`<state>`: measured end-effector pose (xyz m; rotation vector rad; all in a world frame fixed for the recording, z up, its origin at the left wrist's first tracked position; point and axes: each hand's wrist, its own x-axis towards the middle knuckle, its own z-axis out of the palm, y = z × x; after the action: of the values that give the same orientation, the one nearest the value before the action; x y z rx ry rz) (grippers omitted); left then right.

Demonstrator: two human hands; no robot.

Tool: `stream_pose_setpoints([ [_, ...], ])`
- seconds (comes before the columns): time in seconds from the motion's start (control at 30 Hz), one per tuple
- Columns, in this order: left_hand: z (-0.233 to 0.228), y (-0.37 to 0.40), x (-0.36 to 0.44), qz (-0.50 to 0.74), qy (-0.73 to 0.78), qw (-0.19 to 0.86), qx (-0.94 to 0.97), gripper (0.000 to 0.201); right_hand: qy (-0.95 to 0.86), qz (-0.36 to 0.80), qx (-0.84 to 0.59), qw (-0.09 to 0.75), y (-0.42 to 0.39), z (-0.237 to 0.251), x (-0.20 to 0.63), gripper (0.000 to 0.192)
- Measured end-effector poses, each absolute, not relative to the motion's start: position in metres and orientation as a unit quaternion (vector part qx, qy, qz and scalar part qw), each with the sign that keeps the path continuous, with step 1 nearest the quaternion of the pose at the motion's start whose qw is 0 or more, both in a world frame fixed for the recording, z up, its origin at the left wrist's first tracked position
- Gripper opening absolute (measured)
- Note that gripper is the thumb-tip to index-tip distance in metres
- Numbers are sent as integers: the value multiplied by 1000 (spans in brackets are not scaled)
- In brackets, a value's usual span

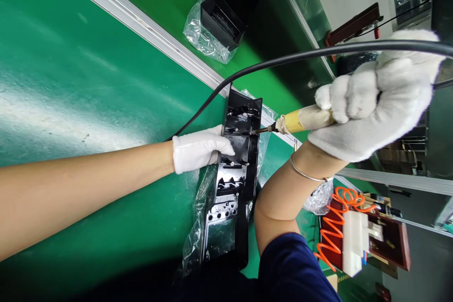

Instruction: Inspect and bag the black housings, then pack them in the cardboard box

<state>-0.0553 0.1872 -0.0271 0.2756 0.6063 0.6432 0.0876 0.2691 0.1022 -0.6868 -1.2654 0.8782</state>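
My right hand (375, 94), in a white glove, is closed around a yellow-handled electric screwdriver (293, 121) with a black cord. Its thin bit meets the right side of a long black plastic housing (240, 148). My left hand (203, 148), also gloved in white, grips the left edge of this housing, thumb on its inner face. Ribs, small posts and a metal bracket (222, 211) show inside the housing, with a rectangular window near its lower end. Clear plastic wrap (193, 240) lies under it on the green bench (134, 217).
A second black part (222, 19) rests on clear plastic beyond the metal rail (141, 26). The black cord (283, 59) arches over the bench. At right are a coiled orange air hose (332, 226), a white block (354, 240) and a dark red tray (396, 240).
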Motion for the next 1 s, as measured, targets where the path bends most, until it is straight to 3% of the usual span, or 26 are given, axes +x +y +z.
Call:
stream_pose_setpoints([
  [1.0, -23, 189, -55, 307, 305, 894, 121, 42, -576, 398, -297, 650, 269, 104, 94, 14],
])
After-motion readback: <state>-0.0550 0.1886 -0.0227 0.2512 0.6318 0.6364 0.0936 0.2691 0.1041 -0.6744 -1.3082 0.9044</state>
